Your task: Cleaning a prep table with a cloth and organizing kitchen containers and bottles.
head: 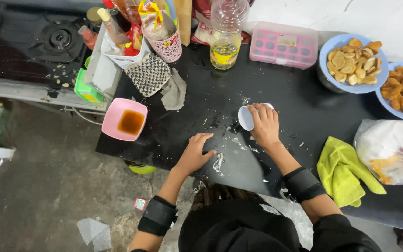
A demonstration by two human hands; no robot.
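The right hand (265,125) is wrapped around a small white cup (246,117), fingers closed over its side, tipping it on its side so the mouth faces left just above the black bench (299,107). The left hand (196,153) lies flat and open on the bench, fingers spread and holding nothing — its fingertips rest just beside a small strip of pale dough (218,162). White flour smears (236,140) dust the bench between the two hands.

Near the bench's left edge sits a pink square bowl (124,119) holding brown liquid. Behind the cup stands a clear oil bottle (225,32), with a pink lidded egg box (283,45) to its right. Two blue bowls of fried pieces (353,63) sit at the far right — one touching the other. A yellow-green cloth (343,170) lies near the right forearm, beside a clear plastic bag (392,150).
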